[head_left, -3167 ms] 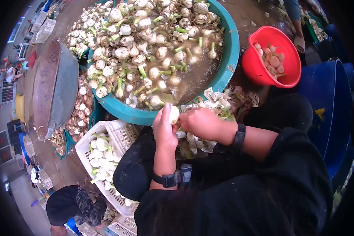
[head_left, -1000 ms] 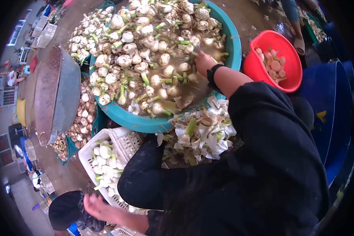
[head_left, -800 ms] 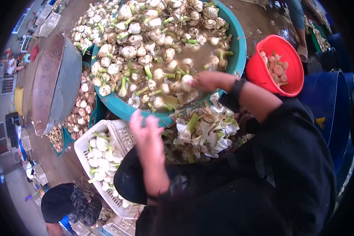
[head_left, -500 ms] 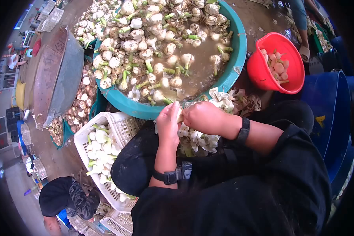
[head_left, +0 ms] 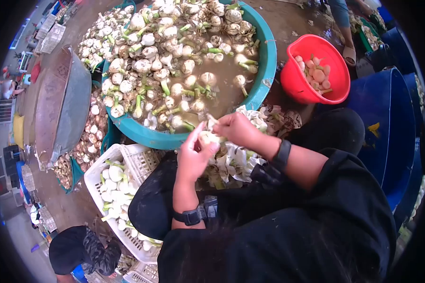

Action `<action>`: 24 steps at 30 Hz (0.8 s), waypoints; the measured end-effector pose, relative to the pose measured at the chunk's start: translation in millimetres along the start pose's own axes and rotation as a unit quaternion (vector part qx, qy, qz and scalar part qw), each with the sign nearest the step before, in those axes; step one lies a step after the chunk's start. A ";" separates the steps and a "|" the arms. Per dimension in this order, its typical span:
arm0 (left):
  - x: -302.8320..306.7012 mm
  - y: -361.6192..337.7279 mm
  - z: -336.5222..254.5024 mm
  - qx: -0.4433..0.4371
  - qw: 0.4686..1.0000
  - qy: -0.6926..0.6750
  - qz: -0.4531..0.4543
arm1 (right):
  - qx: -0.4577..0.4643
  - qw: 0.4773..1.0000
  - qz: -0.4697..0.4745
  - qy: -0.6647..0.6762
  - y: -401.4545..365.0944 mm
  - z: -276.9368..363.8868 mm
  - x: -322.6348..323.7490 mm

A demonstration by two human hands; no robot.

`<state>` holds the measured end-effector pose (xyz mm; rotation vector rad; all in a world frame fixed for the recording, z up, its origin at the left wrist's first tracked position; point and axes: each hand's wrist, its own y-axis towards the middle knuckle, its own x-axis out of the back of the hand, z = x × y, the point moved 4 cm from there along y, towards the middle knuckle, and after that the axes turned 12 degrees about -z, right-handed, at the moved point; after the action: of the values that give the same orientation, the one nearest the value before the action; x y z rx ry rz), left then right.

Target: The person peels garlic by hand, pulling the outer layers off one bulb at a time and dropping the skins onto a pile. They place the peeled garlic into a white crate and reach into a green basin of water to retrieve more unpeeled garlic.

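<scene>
My left hand (head_left: 192, 160) holds a pale garlic bulb (head_left: 206, 138) between thumb and fingers, just over the near rim of a teal tub (head_left: 151, 139). Beside it, my right hand (head_left: 238, 128) pinches a thin strip of skin (head_left: 212, 119) at the top of the bulb. In the tub, many muddy bulbs with green stems (head_left: 142, 65) lie in brown water. Loose peeled skins (head_left: 233, 162) are heaped below my hands.
A white crate (head_left: 95, 181) of clean white bulbs stands at the left. At the right are a red bucket (head_left: 337, 70) with bulbs and a blue barrel (head_left: 396, 137). A bent-over person (head_left: 73, 247) is at lower left; another person's leg shows at upper right.
My hands have come slightly apart, showing the bulb and a strip of skin between them. The whole view has shifted, with the tub and red bucket further left.
</scene>
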<state>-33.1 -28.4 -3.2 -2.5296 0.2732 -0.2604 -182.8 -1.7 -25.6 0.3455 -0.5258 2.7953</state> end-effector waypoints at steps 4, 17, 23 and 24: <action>-8.2 -14.1 -10.6 -0.310 0.935 0.167 0.047 | -0.244 0.942 0.066 0.221 2.4 -6.9 10.0; -19.7 -40.3 -47.3 -0.573 0.729 0.367 -0.067 | -0.267 0.891 0.175 0.321 -9.3 -10.9 -2.0; 2.3 -9.7 -6.2 -0.172 0.948 -0.236 -0.125 | -0.040 0.940 0.110 0.321 -33.4 7.8 -6.5; 7.7 -1.9 -2.3 -0.096 0.920 -0.359 -0.127 | 0.134 0.962 0.127 0.200 -43.0 11.3 -6.0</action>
<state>-26.0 -30.0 0.7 -2.6489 -0.3354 0.6268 -161.9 31.2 -3.3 -0.2557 -0.1014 3.0682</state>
